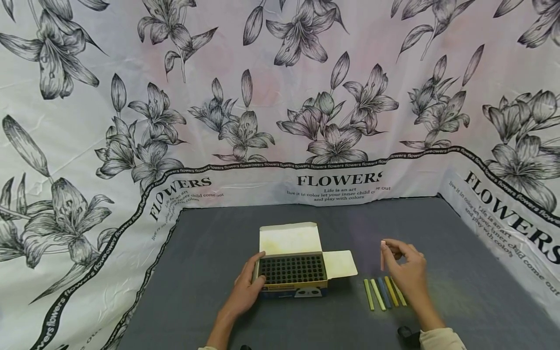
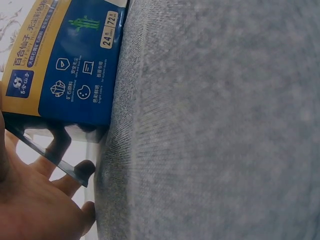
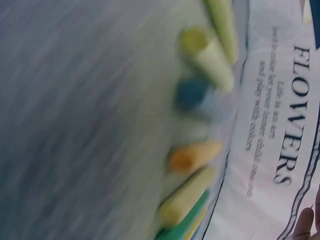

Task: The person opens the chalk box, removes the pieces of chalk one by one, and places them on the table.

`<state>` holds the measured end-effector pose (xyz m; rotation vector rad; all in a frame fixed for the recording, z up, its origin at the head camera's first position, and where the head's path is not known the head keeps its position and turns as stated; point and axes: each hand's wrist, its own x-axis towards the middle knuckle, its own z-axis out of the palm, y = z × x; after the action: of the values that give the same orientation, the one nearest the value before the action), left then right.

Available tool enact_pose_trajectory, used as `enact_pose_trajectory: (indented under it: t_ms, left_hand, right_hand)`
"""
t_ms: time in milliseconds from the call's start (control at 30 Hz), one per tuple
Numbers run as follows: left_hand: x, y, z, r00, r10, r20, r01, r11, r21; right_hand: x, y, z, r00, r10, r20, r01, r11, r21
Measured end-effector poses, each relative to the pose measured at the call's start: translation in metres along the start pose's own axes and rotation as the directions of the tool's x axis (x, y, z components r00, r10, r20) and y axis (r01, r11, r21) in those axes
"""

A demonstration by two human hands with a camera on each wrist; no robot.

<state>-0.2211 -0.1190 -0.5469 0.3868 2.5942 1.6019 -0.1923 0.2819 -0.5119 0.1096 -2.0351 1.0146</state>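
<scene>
My left hand (image 1: 244, 288) grips the left end of an open chalk box (image 1: 311, 288), thumb at the near corner. In the left wrist view the box's blue and yellow printed side (image 2: 82, 60) shows beside the left hand (image 2: 42, 195). A black insert (image 1: 292, 269) with rows of round holes fills the box. Over to the right, my right hand (image 1: 409, 267) pinches a thin pale-pink chalk stick (image 1: 382, 256) between thumb and fingertips, held above the table. Below that hand lies a row of yellow-green, blue and orange-yellow chalk sticks (image 1: 378, 294), partly covered by it.
The box's cream lid (image 1: 290, 238) stands raised at the back, and a side flap (image 1: 340, 264) juts right. A dark grey cloth (image 1: 210, 248) covers the table. White flower-printed sheeting (image 1: 258, 187) borders its back and sides. A small black object (image 1: 408, 335) lies by the right wrist.
</scene>
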Motion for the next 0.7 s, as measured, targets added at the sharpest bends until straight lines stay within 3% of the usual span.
enact_pose_trajectory:
  t_ms: [233,400,567,700]
  left_hand:
    - [0.0,0.001,0.001,1.0,-0.014,0.008,0.014,1.0,-0.009]
    - [-0.001,0.001,-0.001,1.0,-0.009,-0.003,0.009,1.0,-0.002]
    - [-0.002,0.002,-0.001,1.0,-0.003,-0.005,0.003,1.0,-0.004]
    - [-0.002,0.002,0.0,1.0,-0.004,-0.006,0.004,1.0,0.0]
  right_hand:
    - [-0.005,0.022,-0.025,1.0,0.005,-0.014,-0.006,0.997,-0.082]
    - [-0.003,0.028,-0.045,0.993,0.105,0.047,-0.094,0.978,-0.188]
    - [-0.001,0.038,-0.066,0.945,0.269,0.186,-0.201,0.927,-0.318]
    - [-0.001,0.048,-0.079,0.901,0.336,0.274,-0.215,0.895,-0.39]
